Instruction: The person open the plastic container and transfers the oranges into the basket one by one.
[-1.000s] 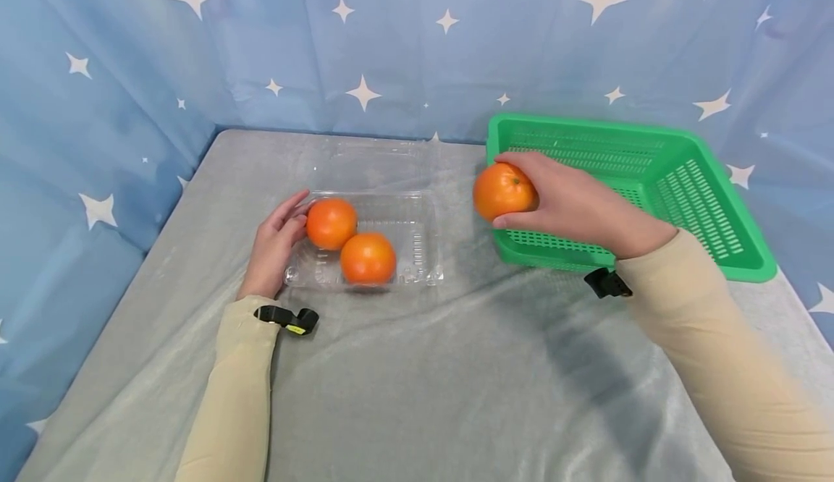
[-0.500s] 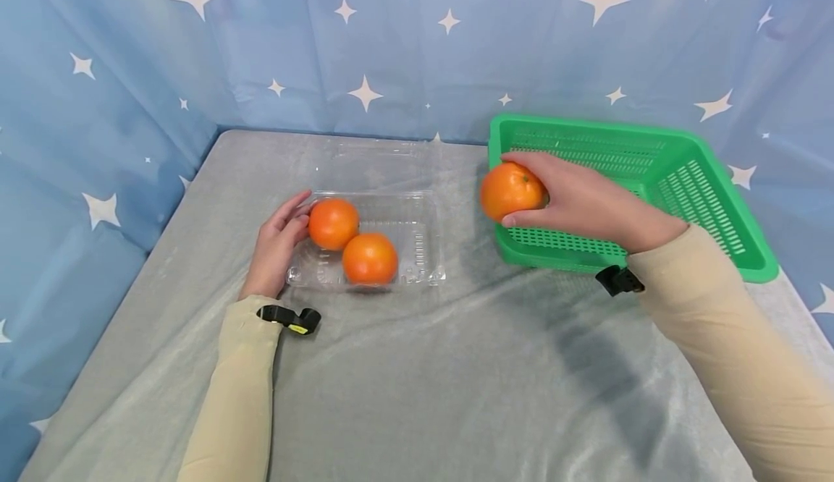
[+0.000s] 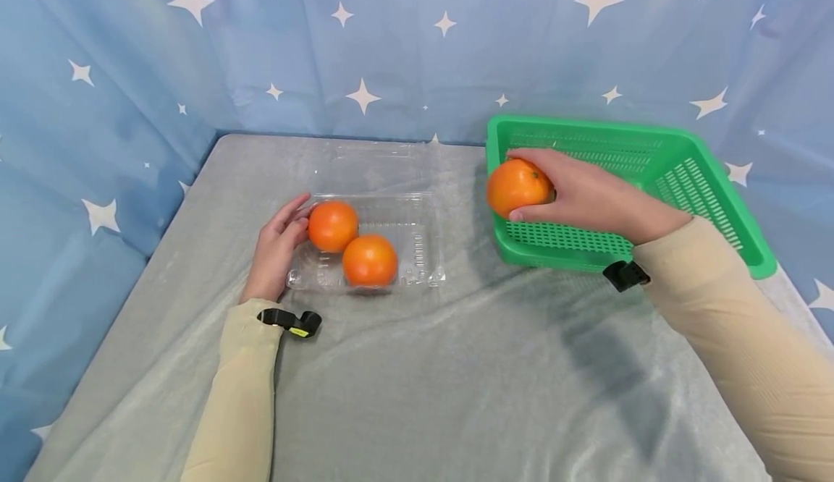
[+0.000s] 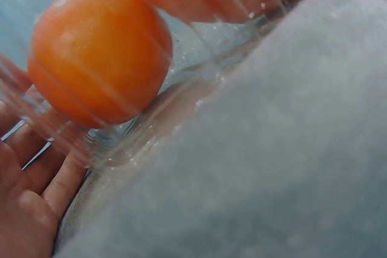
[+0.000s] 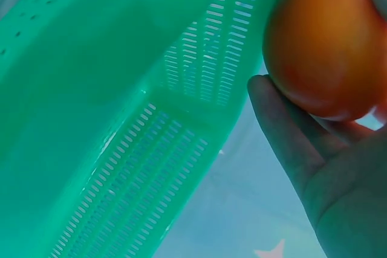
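Note:
My right hand (image 3: 580, 196) grips an orange (image 3: 518, 188) between thumb and fingers, over the left rim of a green plastic basket (image 3: 706, 203). The right wrist view shows this orange (image 5: 326, 46) high beside the slotted basket wall (image 5: 199, 58). On the left, my left hand (image 3: 276, 247) lies along the left side of a clear plastic clamshell box (image 3: 417, 239), its fingers extended and relaxed against the wall. Two oranges sit in that box: one at the back left (image 3: 333, 226), the other nearer the front (image 3: 370, 260). Through the clear wall, the left wrist view shows the closer orange (image 4: 100, 52).
The box's clear lid (image 3: 374, 167) lies folded back behind it. Grey cloth (image 3: 417, 388) covers the table, and a blue star-patterned curtain (image 3: 404, 40) hangs along the back and left edges. The basket stands at the back right.
My right hand has moved slightly to the right with the orange, further over the basket's left rim. My left hand and the two oranges in the box have stayed put.

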Motion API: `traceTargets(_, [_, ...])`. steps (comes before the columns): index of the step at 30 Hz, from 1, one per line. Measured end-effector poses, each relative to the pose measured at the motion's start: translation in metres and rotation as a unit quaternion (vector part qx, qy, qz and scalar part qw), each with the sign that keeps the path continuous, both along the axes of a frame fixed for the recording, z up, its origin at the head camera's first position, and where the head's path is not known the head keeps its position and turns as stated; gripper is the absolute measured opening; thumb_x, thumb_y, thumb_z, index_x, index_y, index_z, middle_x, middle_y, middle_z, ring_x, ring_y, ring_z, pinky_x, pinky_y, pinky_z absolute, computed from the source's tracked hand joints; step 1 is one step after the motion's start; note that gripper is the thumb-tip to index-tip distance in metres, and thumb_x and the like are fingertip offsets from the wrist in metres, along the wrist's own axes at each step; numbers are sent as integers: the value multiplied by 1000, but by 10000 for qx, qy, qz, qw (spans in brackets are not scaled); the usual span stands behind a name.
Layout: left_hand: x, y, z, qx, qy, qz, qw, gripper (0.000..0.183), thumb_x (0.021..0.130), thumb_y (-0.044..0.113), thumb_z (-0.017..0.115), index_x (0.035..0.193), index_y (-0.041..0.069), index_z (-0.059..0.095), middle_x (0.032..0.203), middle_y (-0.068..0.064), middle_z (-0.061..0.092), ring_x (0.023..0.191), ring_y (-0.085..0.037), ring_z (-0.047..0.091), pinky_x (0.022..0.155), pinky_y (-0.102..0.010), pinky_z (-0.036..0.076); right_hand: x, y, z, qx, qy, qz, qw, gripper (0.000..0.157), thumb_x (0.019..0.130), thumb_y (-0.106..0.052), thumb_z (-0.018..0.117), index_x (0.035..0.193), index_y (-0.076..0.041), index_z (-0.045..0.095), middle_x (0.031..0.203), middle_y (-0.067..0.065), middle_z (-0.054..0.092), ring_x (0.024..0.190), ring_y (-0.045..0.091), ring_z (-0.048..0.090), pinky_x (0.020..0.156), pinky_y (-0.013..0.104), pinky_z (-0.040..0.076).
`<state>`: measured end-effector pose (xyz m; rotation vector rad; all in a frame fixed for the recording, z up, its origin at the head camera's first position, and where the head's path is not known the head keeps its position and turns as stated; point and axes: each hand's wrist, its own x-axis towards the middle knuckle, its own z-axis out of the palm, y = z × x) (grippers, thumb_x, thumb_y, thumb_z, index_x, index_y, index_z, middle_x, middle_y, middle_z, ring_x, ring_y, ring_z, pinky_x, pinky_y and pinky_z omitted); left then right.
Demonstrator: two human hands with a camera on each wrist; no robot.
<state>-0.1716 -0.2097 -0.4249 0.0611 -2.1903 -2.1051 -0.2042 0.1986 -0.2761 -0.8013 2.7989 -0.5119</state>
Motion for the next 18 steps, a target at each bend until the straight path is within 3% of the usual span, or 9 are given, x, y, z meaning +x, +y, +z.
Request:
traceTargets(7, [2, -1, 1, -47, -37, 18, 10000, 38, 93, 21, 47, 131, 23, 47, 129, -4, 48, 115, -16, 47, 94, -32, 39, -1, 5, -1, -57, 58, -32, 10000, 80, 70, -59, 62, 134, -22, 33, 118, -3, 43, 95, 17, 46, 75, 37, 42])
traceTargets(18, [2, 1, 1, -70, 15, 20, 10000, 38, 93, 19, 46, 130, 22, 47, 128, -5, 49, 114, -15, 47, 95, -33, 38, -8, 20, -8, 168, -38, -224, 9996, 72, 68, -60, 64, 125, -24, 39, 107, -4, 48, 86, 17, 49, 68, 34, 43])
